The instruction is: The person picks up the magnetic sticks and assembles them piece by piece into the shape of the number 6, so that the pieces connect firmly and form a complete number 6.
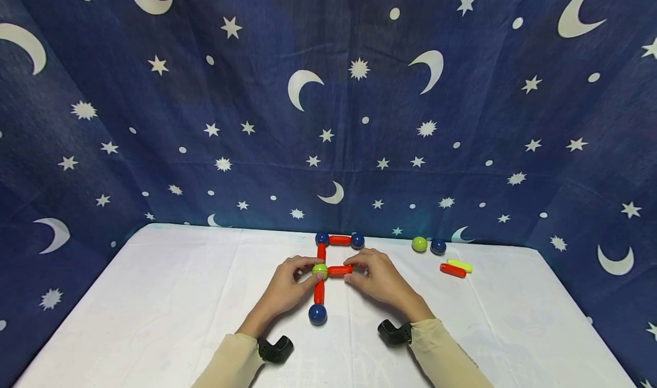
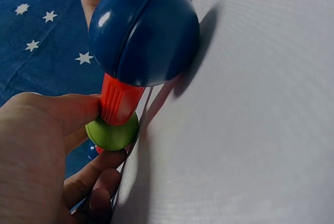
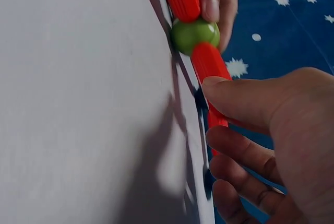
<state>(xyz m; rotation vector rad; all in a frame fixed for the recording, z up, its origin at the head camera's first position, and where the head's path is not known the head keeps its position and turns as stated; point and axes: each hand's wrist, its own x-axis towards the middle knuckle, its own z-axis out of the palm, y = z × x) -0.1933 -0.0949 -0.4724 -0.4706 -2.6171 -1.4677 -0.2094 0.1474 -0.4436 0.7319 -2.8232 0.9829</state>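
Pinching the green ball (image 1: 320, 269) steady near the table's (image 1: 154, 308) far edge, left hand (image 1: 288, 282) helps right hand (image 1: 381, 277) pinch a red stick (image 1: 339, 271).

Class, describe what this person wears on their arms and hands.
The left hand and right hand are bare, without gloves. Each forearm has a plain beige fabric sleeve, left and right. At each wrist sits a black, curved, plastic-looking device, left and right.
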